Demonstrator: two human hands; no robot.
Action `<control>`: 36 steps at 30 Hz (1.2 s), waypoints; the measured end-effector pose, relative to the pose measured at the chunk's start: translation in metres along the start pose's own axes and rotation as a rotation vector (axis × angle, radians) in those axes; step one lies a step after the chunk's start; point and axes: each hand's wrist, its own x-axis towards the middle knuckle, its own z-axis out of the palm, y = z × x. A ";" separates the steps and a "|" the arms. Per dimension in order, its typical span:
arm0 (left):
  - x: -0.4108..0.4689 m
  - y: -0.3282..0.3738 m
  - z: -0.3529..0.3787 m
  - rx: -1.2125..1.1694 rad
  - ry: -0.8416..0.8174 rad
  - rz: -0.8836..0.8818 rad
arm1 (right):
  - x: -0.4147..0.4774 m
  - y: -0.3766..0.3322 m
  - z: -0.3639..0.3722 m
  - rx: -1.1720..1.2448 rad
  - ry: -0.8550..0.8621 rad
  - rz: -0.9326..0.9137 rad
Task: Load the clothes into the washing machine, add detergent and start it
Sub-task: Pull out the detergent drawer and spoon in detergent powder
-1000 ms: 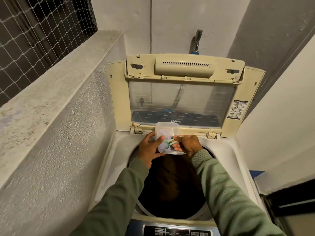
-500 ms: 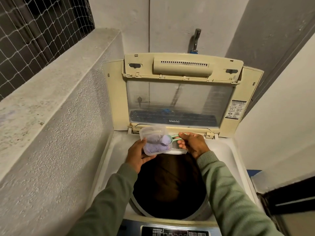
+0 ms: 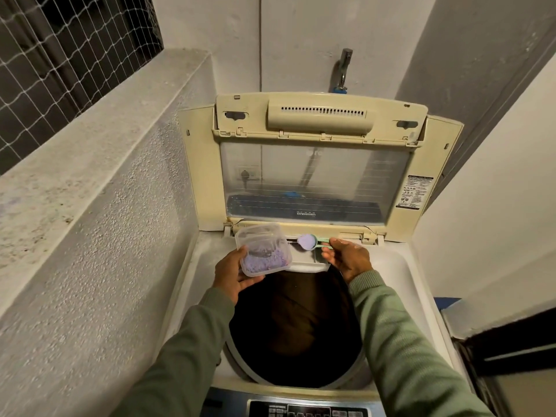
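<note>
1. Pinching the thin green handle of the scoop [image 3: 310,242] at its end, my right grip [image 3: 349,260] carries it between thumb and fingers. The bowl, heaped with lilac powder, sits level just left of the grip, above the detergent drawer [image 3: 304,261].
2. My left grip [image 3: 233,273] holds the near corner of the clear detergent tub [image 3: 264,251]. The tub is tilted, and its powder lies pooled at the low end beside the grip.
3. I judge the scoop light and stiff, but its load is loose, so any roll of the wrist would spill it. A pinch at the handle's end suits a slow, controlled tip.
4. The tub looks thin-walled, light and a little slick. A hard squeeze would likely flex it, so I would take it across its short sides.
5. Dark clothes [image 3: 298,320] lie in the drum [image 3: 237,359], below and between both grips. The control panel [image 3: 310,412] is on my side of the grips, well apart from them.
</note>
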 end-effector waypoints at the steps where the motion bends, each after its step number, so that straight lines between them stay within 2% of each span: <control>1: 0.000 0.000 0.000 0.004 0.002 0.001 | 0.000 0.002 0.000 -0.011 0.008 -0.002; 9: 0.003 0.000 -0.002 0.065 -0.008 0.008 | 0.008 0.016 -0.001 -0.126 0.025 -0.066; 20: 0.007 -0.004 -0.006 0.114 -0.022 -0.011 | 0.011 0.019 0.000 -0.325 -0.138 -0.197; 28: 0.007 -0.005 -0.006 0.128 -0.012 -0.003 | 0.014 0.015 -0.004 -0.337 -0.177 -0.275; 36: 0.009 -0.006 -0.006 0.128 -0.017 0.015 | 0.021 0.020 -0.011 -0.739 -0.125 -0.467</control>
